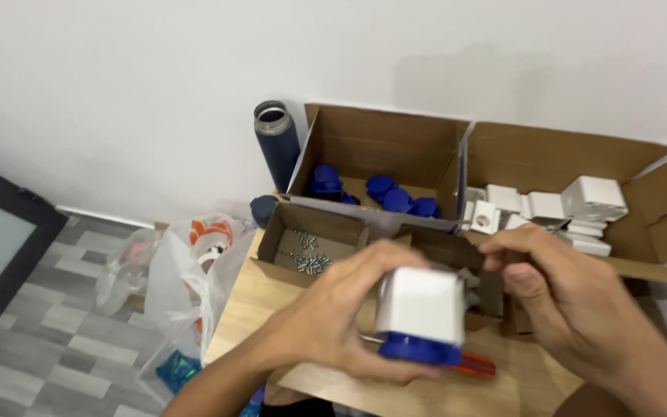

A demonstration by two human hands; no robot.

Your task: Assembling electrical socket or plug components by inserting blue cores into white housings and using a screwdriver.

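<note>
The left hand [332,313] grips a white box-shaped part with a blue base [418,316], fingers curled round its left side and underneath, holding it just above the wooden counter [256,301]. The right hand [573,301] sits just to the right of the part, fingers bent and drawn together near its upper right corner; whether it pinches anything small there I cannot tell, since the fingertips are blurred. Under the part, a red-handled tool [476,364] lies on the counter, mostly hidden.

Behind the hands stand several open cardboard boxes. A small shallow box [314,243] on the left holds a loose scatter of silver screws [308,259]. Just beside it, a second small box [465,266] sits partly hidden behind the held part; a few grey pieces show inside. Further back, against the wall, a taller box [380,150] holds a pile of blue caps [395,197]. To its right, touching it, a wide box [573,166] holds white cube-shaped housings [573,205] heaped together.

A dark blue flask [278,143] with its lid off stands upright left of the tall box. Plastic bags [187,270] slump on the tiled floor [48,340] by the counter's left edge.
</note>
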